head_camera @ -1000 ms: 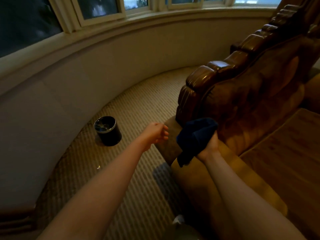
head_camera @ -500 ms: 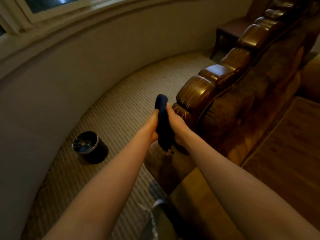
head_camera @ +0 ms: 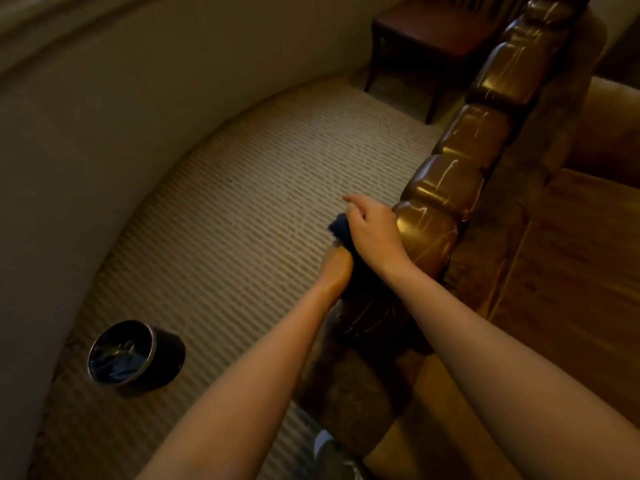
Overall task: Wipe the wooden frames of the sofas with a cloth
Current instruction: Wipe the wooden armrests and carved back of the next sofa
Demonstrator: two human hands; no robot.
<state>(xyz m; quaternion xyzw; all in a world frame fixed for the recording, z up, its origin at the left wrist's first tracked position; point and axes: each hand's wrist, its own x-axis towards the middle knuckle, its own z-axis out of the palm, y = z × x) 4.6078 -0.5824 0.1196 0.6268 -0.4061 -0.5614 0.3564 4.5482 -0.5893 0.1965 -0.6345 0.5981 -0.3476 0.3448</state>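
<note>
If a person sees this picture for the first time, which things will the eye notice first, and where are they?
First come the two hands at the centre: the right hand and the left hand both hold a dark blue cloth against the near end of the sofa's glossy carved wooden frame, which runs up toward the top right. Next is the dark round bin on the ribbed carpet, lower left.

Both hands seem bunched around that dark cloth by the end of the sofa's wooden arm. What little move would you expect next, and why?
Probably a short wipe up onto the nearest glossy carved wooden frame. The dark blue cloth sits between the left hand and the right hand, right beside that block, and the blocks beyond show pale streaks.
</note>
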